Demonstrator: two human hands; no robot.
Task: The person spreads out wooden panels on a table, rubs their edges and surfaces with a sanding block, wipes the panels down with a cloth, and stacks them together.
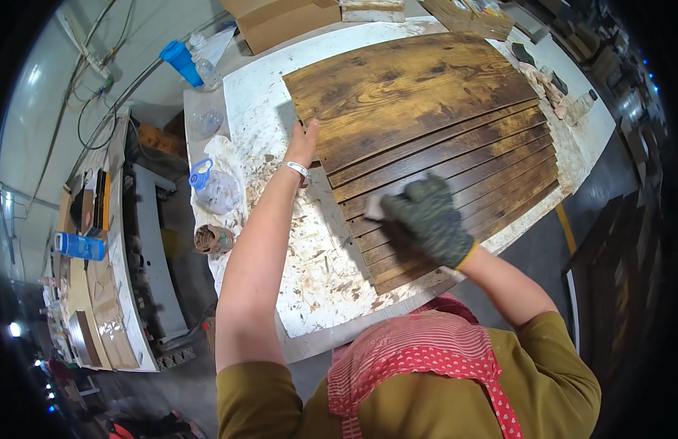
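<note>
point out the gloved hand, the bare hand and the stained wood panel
right hand (429, 219), head view, back of the glove
left hand (302, 144), head view, back of the bare hand
stained wood panel (405, 88), head view, wide upper board

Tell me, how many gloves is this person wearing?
1. The glove covers the right hand, which presses a pale pad onto the stained slats. The left hand is bare, with only a wristband, resting at the wood's left edge.
</note>
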